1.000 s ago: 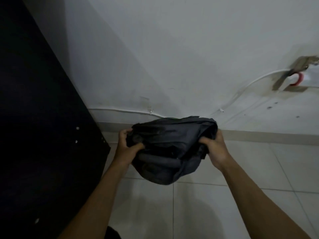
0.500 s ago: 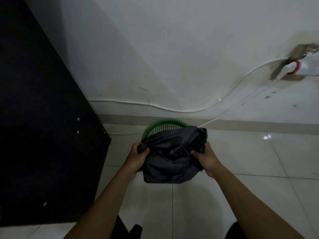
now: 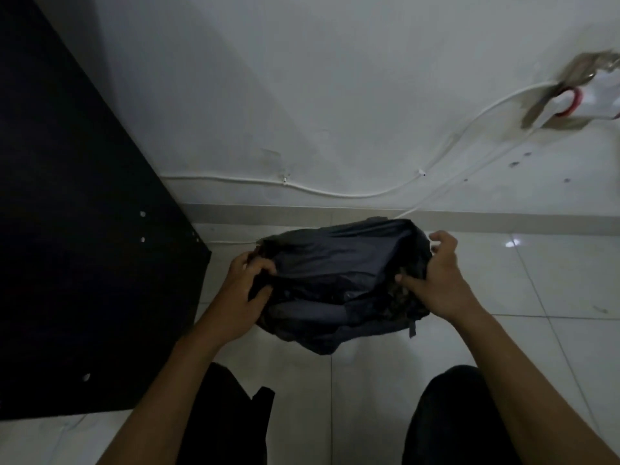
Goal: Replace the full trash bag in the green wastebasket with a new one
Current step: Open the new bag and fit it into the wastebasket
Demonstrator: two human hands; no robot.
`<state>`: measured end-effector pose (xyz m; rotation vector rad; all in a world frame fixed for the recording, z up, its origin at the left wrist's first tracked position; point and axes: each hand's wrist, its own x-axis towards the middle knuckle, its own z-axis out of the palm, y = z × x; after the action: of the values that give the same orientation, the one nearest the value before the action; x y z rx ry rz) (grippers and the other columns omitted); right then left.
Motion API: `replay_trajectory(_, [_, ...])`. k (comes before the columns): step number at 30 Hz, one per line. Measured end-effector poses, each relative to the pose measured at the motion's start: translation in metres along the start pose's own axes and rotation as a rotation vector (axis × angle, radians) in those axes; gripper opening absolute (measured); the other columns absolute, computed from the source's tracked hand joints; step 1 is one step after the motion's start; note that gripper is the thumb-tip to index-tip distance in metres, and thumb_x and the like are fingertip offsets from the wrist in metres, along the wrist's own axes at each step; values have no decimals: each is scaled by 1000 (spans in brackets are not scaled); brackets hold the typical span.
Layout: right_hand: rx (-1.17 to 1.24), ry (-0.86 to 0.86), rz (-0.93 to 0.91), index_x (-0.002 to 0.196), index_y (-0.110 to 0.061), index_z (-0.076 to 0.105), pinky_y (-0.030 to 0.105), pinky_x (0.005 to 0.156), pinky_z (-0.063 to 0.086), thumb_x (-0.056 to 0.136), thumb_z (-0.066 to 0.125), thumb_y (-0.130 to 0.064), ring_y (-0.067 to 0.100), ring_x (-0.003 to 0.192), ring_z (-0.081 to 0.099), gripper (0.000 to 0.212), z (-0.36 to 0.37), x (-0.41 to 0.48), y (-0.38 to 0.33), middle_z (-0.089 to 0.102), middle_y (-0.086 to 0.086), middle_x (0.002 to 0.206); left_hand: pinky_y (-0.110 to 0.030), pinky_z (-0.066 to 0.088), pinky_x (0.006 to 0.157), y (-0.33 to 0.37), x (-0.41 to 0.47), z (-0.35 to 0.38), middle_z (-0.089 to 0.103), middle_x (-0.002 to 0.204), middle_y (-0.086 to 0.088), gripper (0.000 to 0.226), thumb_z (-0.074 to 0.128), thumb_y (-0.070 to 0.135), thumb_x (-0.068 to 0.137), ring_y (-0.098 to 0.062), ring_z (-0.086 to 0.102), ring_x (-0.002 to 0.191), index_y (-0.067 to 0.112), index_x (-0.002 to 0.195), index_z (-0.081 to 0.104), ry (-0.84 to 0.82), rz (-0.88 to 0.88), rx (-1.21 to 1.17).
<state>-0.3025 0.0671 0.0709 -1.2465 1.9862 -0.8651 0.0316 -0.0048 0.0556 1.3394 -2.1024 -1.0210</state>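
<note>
The black trash bag (image 3: 339,263) is between both hands. The left hand (image 3: 243,293) grabs its left side, the right hand (image 3: 437,280) its right side.

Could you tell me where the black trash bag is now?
The trash bag is centre of the head view, gripped between left hand and right hand, above the floor tiles.

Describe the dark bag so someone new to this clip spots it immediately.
Start at the white wall and follow it down to the tiled floor, right of the tall black panel. Above those tiles, the black trash bag is held between the left hand and right hand. It is the only crumpled dark plastic there.
</note>
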Motion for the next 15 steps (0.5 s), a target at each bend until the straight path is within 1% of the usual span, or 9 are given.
replay_trajectory(2, [-241,163,-133,133,-11,34,36,95,38,82,72,-6,32,120,42,64,4,-4,-3,30,17,140,1,24,99,2,5,2,30,140,-4,27,58,6,94,0,33,120,31,100,65,71,-24,51])
replay_trajectory(3, [-427,260,-207,128,-14,43,43,99,37,83,69,-9,38,123,41,52,7,-7,-4,31,19,142,6,19,97,3,8,5,26,143,-6,24,59,10,95,5,28,119,27,109,67,112,-47,47])
replay_trajectory(5, [-605,402,-387,111,-16,57,49,98,34,83,63,-15,42,118,45,29,13,-11,-10,46,17,133,3,12,101,9,14,12,15,147,0,51,69,30,88,7,20,122,33,136,50,94,-97,20])
replay_trajectory(6, [-574,373,-489,103,-16,61,45,93,37,84,61,-18,39,109,52,20,19,-12,-17,55,13,121,-4,12,107,9,16,15,10,146,8,73,76,41,80,5,18,126,40,141,35,47,-102,-5])
replay_trajectory(8, [-440,25,-610,95,-19,65,40,81,45,88,59,-24,26,90,59,11,33,-11,-32,65,3,99,-17,13,114,13,16,20,2,138,23,108,85,56,60,4,13,133,51,142,14,-70,-58,-18])
replay_trajectory(10, [-487,-389,-497,108,-23,66,40,88,48,94,53,-36,21,100,61,23,51,-1,-37,67,-1,108,-22,12,117,13,15,23,-4,138,31,129,90,55,50,8,4,133,53,142,0,-156,-10,31])
replay_trajectory(11, [-610,-468,-438,123,-27,61,44,99,43,96,50,-43,24,117,55,33,58,8,-36,61,1,126,-22,10,116,15,15,22,-9,138,33,136,92,52,49,11,0,131,53,143,-6,-179,-2,67])
replay_trajectory(13, [-799,-456,-345,151,-33,27,58,115,19,93,50,-53,29,144,24,65,64,25,-33,25,3,158,-13,3,111,21,14,12,-18,134,39,141,92,49,51,19,-6,126,53,143,-13,-184,4,138])
replay_trajectory(15, [-797,-404,-299,154,-36,-4,67,114,4,83,62,-58,33,149,-1,99,61,38,-36,-5,2,163,-7,3,108,28,15,-1,-19,135,40,138,90,52,53,20,-7,126,53,144,-13,-140,48,192])
